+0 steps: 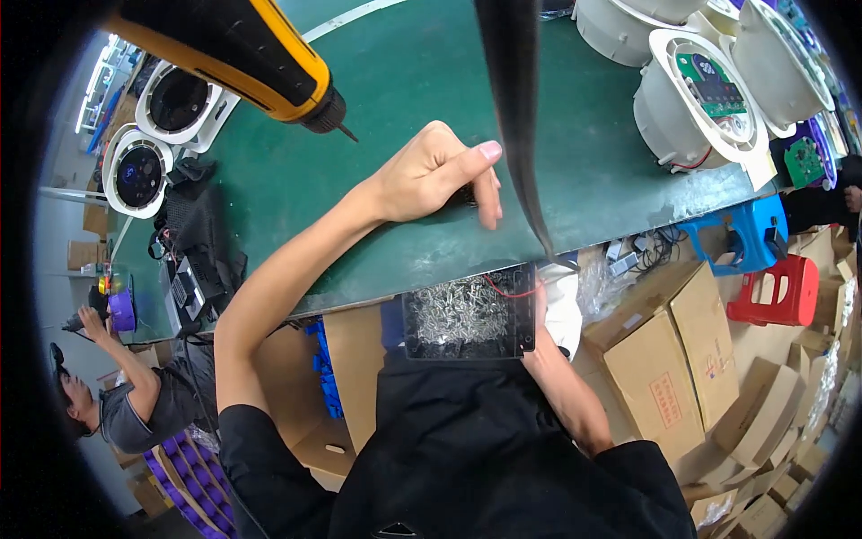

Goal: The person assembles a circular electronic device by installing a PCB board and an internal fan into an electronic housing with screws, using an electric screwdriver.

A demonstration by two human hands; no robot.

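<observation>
1. Head view, nearest me: the black tray of small metal screws (469,314) sits at the counter's near edge, against my body. My right hand (539,337) is down beside it, mostly hidden, so I cannot tell whether its grip is spread or pinched.
2. Farther out, my left hand (440,171) rests on the green counter (584,180), fingers curled, pressing a small dark part I can barely see. I judge steady pressure matters here.
3. Beyond, the yellow electric screwdriver (260,63) hangs above.
4. Farthest, white round housings (700,103) wait at the right.
</observation>
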